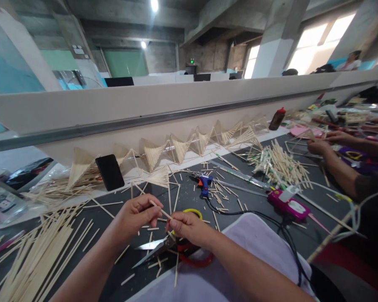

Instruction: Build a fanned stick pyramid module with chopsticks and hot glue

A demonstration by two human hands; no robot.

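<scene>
A short thin wooden stick [161, 209] spans the gap between my two hands. My left hand [141, 216] pinches one end, and my right hand [185, 226] pinches the other. Below my right hand lie scissors [154, 250] with red and yellow handles, their blades apart and pointing left. Cut stick pieces are scattered around them. Just beyond my hands stands a twisted stick structure [160, 177]. A blue glue gun [204, 184] rests to its right on the dark table.
Long sticks [40, 260] lie at the left. A black phone [110, 172] leans near stick models [179, 149] along the partition. A stick pile [280, 163], magenta power strip [288, 204], cables and purple cloth [239, 247] are rightward. Another person's hands [321, 142] work far right.
</scene>
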